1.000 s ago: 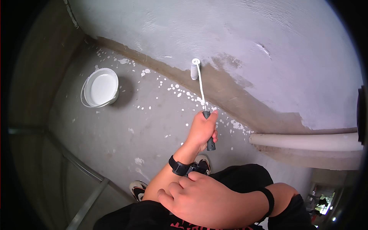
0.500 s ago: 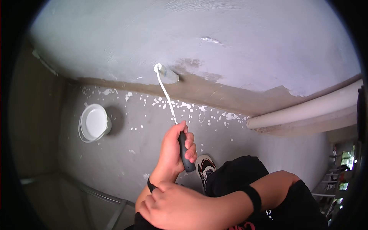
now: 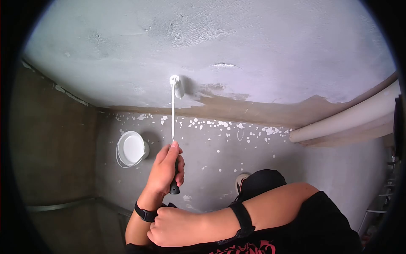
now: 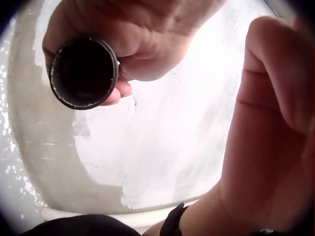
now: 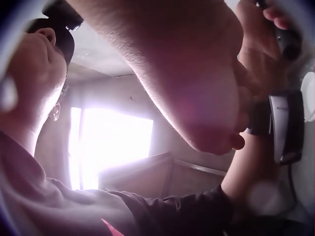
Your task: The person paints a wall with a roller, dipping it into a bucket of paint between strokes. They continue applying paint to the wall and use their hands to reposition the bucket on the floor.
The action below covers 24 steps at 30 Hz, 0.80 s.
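left grip (image 3: 164,171): fingers wrapped round the dark handle (image 3: 174,187) of the paint roller, left of centre in the frame.
paint roller (image 3: 179,89): sleeve at the wall (image 3: 275,42), upper centre-left; frame rod running down to the handle.
right grip (image 3: 177,228): fingers loosely curled, no object seen in it; crosses the left wrist, lower centre-left; contact unclear.
bucket (image 3: 146,149): white, left of frame, on the paint-spotted floor (image 3: 203,182).
wall base: brownish unpainted band (image 3: 237,108).
pipe (image 3: 347,122): pale, right of frame.
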Each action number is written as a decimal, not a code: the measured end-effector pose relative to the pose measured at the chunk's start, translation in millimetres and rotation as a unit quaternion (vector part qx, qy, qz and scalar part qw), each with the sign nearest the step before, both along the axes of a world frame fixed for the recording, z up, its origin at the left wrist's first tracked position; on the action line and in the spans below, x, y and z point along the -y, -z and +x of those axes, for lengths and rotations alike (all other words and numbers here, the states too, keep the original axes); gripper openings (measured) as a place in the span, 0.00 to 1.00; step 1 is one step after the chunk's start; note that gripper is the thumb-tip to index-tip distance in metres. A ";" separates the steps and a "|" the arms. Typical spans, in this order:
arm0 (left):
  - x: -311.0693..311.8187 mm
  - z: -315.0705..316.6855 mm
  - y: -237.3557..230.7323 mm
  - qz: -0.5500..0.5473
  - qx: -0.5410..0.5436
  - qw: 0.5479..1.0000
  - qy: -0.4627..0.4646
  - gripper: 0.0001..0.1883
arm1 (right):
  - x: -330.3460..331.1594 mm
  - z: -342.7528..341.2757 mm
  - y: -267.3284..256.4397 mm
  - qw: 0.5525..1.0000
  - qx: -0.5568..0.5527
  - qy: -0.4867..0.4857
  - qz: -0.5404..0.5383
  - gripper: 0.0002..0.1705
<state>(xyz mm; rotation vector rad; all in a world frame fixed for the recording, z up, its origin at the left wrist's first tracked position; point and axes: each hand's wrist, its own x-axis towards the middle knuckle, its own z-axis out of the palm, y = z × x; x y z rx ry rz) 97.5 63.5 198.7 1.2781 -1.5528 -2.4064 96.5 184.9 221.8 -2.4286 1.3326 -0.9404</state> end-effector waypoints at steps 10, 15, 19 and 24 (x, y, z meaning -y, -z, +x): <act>21.8 -12.2 -16.1 -0.054 0.033 0.995 0.071 0.22 | -17.0 -33.6 -27.0 0.996 0.010 -0.064 0.055 0.09; 7.3 -29.0 -9.3 -0.058 0.042 0.987 0.143 0.22 | -12.1 -39.1 -24.4 0.997 0.007 -0.052 0.049 0.09; 8.1 -26.1 -7.6 -0.049 0.041 0.989 0.133 0.21 | -11.1 -40.6 -23.5 0.997 0.007 -0.051 0.052 0.09; 25.6 -9.2 -8.4 -0.055 0.043 0.997 0.044 0.20 | -13.4 -45.3 -26.8 0.996 0.007 -0.056 0.075 0.09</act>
